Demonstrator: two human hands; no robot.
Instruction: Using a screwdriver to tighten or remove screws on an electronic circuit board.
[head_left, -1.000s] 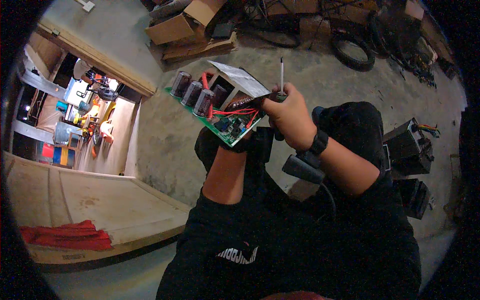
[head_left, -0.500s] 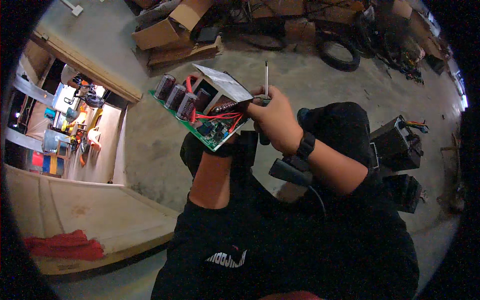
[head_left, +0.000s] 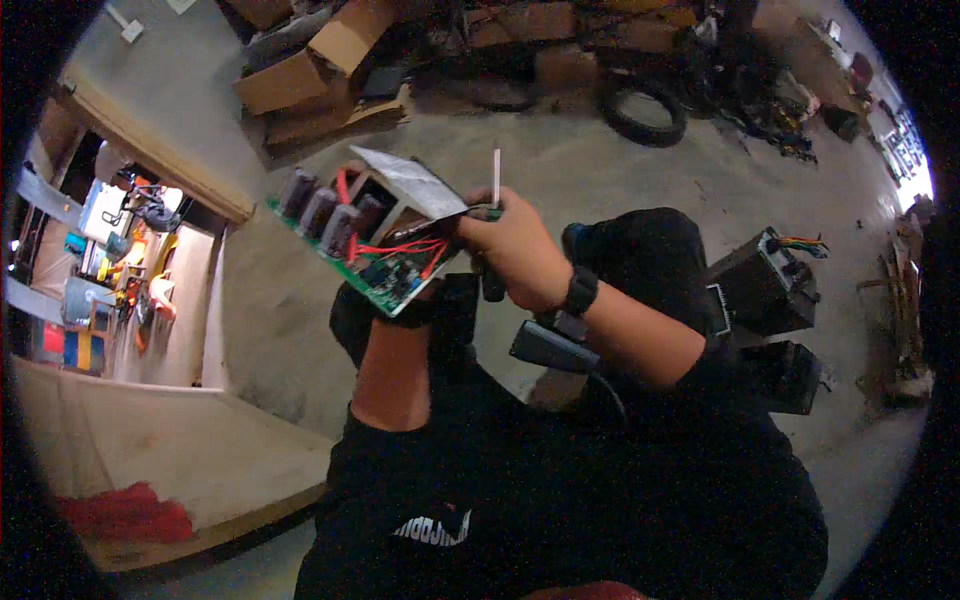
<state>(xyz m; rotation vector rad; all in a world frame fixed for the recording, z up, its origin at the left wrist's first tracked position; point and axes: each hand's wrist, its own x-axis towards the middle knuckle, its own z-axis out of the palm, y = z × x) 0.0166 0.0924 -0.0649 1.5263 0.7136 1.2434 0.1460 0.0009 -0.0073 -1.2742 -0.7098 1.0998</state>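
A green circuit board (head_left: 372, 284) with several dark cylindrical capacitors (head_left: 318, 212), red wires (head_left: 405, 246) and a tilted pale metal plate (head_left: 415, 182) is held above my lap. My left hand (head_left: 428, 291) supports it from below, most of its fingers hidden behind the board. At the board's right side my right hand (head_left: 520, 250) closes around a screwdriver (head_left: 496, 178), shaft pointing up, and its fingers sit against the plate's edge. Whether those fingers also grip the plate cannot be made out.
A black device with a cable (head_left: 553, 347) lies by my right forearm. Two black boxes, one with coloured wires (head_left: 765, 285), stand on the floor at right. Far off are cardboard boxes (head_left: 285, 82) and a tyre (head_left: 645, 113). A red cloth (head_left: 125, 513) lies on the left ledge.
The whole scene has shifted left in view, as my head has turned slightly. Both hands keep their hold on the board and the screwdriver.
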